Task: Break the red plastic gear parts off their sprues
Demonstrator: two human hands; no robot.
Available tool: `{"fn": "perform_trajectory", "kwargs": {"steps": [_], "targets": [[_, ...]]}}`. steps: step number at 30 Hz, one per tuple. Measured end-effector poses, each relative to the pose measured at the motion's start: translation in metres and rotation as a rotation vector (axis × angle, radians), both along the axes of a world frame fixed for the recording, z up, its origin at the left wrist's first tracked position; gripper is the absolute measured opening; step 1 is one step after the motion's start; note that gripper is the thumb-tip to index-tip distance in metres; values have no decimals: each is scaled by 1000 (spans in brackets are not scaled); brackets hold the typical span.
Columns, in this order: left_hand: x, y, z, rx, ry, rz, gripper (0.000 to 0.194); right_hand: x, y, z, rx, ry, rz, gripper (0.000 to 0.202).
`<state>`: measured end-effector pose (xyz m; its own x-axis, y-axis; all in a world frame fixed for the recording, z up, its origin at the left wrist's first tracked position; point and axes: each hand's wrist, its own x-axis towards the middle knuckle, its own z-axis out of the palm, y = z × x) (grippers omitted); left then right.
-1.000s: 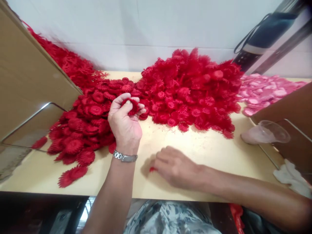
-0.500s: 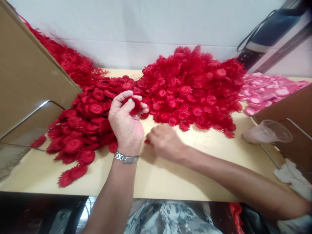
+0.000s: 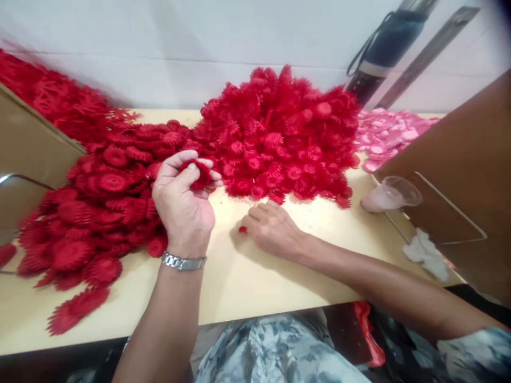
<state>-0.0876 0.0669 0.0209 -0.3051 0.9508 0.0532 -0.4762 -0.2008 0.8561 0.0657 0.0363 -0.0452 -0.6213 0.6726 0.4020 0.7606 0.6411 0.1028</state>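
Observation:
Between the thumb and curled fingers of my left hand (image 3: 184, 207) is a dark red fabric flower (image 3: 202, 176). My right hand (image 3: 273, 229) is closed, knuckles up, low over the bare tabletop to its right. A small red piece (image 3: 242, 230) shows at its fingertips; the rest is hidden, so I cannot tell its full shape. Behind and left of my left hand lies a heap of flat red fabric flowers (image 3: 115, 183). Beyond both hands rises a fluffier pile of red layered flowers (image 3: 279, 138).
Cardboard boxes stand at the left (image 3: 32, 138) and right (image 3: 459, 175). By the right box are a clear plastic cup (image 3: 391, 196) and crumpled white tissue (image 3: 427, 254). Pink petal pieces (image 3: 393, 133) lie at the back right. A dark umbrella (image 3: 385, 50) leans on the wall.
The view has swung rightward, so the piles sit further left in the picture. My left hand keeps its hold on the flower. My right hand stays closed and shows more sharply.

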Motion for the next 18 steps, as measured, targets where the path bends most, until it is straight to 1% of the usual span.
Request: {"fn": "perform_trajectory", "kwargs": {"steps": [1, 3, 5, 7, 10, 12, 13, 14, 15, 16, 18], "targets": [[1, 0, -1, 1, 10, -5, 21, 2, -2, -1, 12, -17, 14, 20], [3, 1, -2, 5, 31, -13, 23, 13, -1, 0, 39, -27, -51, 22], [5, 2, -4, 20, 37, -19, 23, 30, -3, 6, 43, -2, -149, 21], [6, 3, -5, 51, 24, -21, 22, 47, -16, 16, 3, 34, -164, 19], [9, 3, -7, 100, 10, -22, 22, 58, -58, 24, -101, 86, -43, 20], [10, 2, -7, 102, 15, -23, 22, 56, -84, 21, -177, 92, 60, 21], [10, 1, -7, 95, 16, -28, 22, 54, -92, 17, -201, 82, 93, 20], [11, 0, -6, 80, 18, -37, 22, 52, -94, 13, -202, 68, 103, 20], [12, -1, -6, 63, 20, -49, 23, 51, -90, 8, -182, 48, 90, 19], [13, -2, -5, 44, 23, -60, 24, 51, -82, 4, -143, 29, 56, 19], [15, -3, -4, 4, 25, -78, 26, 59, -55, 0, -49, -14, -39, 20]]}}
